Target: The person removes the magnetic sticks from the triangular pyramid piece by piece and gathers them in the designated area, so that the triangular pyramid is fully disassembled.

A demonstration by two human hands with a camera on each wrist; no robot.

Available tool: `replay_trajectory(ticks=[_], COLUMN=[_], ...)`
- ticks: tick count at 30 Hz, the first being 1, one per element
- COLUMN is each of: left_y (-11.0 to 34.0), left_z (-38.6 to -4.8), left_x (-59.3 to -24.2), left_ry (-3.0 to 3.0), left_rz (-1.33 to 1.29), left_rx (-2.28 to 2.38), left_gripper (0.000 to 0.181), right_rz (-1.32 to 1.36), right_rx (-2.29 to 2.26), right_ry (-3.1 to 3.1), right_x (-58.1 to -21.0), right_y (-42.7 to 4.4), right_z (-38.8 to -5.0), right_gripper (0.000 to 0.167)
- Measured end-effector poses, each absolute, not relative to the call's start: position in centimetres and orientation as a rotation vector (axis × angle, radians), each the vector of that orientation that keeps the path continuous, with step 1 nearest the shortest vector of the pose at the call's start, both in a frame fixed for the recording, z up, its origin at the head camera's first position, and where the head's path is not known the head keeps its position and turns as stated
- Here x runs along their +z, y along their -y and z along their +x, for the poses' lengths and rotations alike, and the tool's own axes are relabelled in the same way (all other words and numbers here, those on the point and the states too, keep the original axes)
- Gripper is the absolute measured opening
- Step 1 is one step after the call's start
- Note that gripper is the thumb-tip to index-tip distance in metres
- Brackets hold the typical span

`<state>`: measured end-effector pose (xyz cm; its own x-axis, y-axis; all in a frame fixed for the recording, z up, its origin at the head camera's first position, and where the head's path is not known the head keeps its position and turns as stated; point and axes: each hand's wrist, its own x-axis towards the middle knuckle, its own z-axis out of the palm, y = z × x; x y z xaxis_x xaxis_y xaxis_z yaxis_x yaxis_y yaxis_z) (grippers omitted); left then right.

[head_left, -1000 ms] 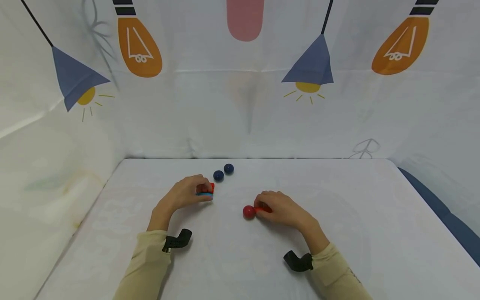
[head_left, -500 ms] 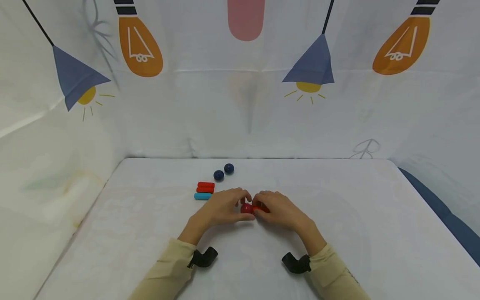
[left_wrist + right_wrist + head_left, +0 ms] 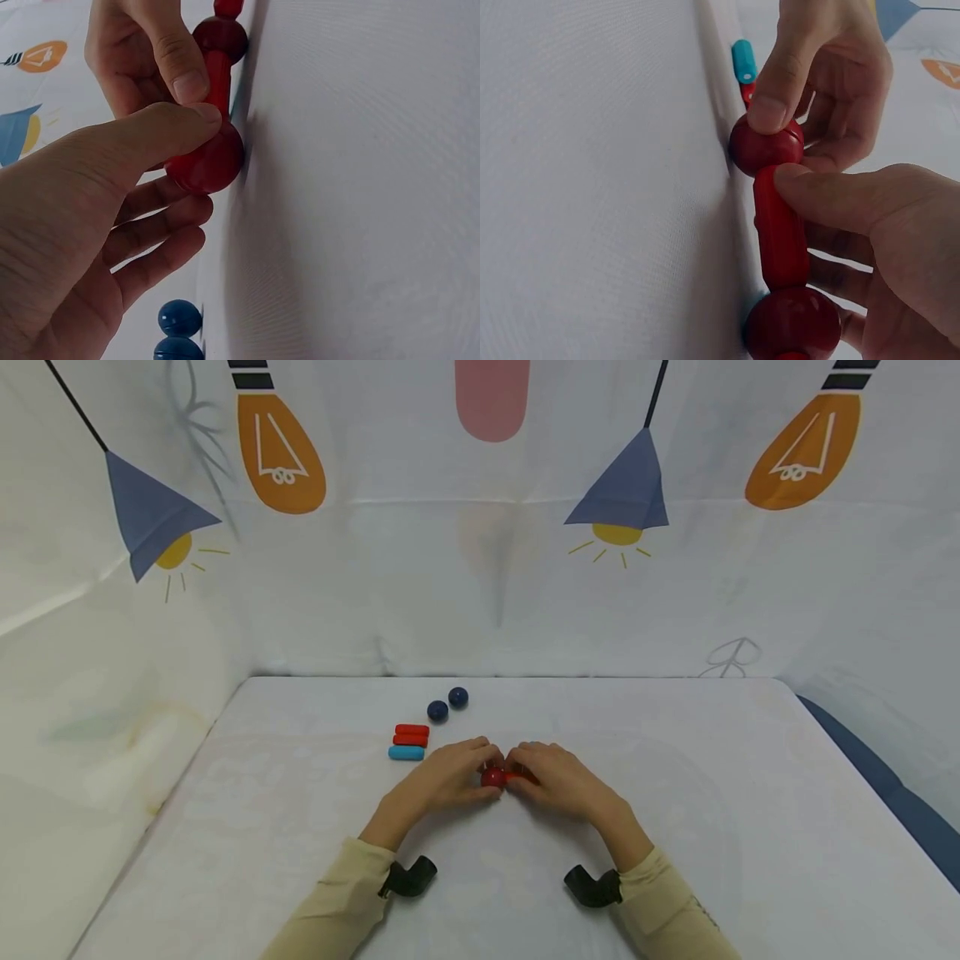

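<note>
The left hand (image 3: 453,776) has been moved farther from the tabletop's (image 3: 487,877) left edge — red ball (image 3: 208,163) pinched, red bar (image 3: 781,232) seemingly pinched by the right hand (image 3: 561,779).

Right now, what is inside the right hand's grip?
The right hand pinches a red rod between two red balls; the rod's surface directly under the thumb is covered.

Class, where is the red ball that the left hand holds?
The red ball is at lower centre in the head view, in the grip of the left hand, at the left end of the red rod that the right hand pinches.
</note>
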<state>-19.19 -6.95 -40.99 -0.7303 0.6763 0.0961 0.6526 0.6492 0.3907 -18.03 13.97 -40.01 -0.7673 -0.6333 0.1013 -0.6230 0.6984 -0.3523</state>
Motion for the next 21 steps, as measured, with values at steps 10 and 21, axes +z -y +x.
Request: replay_trajectory(ticks=[10,21], left_y=[7.1,7.5], left_z=[-19.4,-21.4], left_x=[-40.9,-41.0], left_ry=[-2.753,-2.904], left_rz=[1.194,1.136], left_rx=[0.692,0.648], left_gripper=[0.026,0.026], right_rz=[-1.094,-1.091], right_rx=[-0.558,-0.584], right_ry=[-2.863,-2.847], right_x=[-39.9,-40.3], right_y=[-14.4,-13.8], right_z=[-18.0,-18.2], right_gripper=[0.01,0.005])
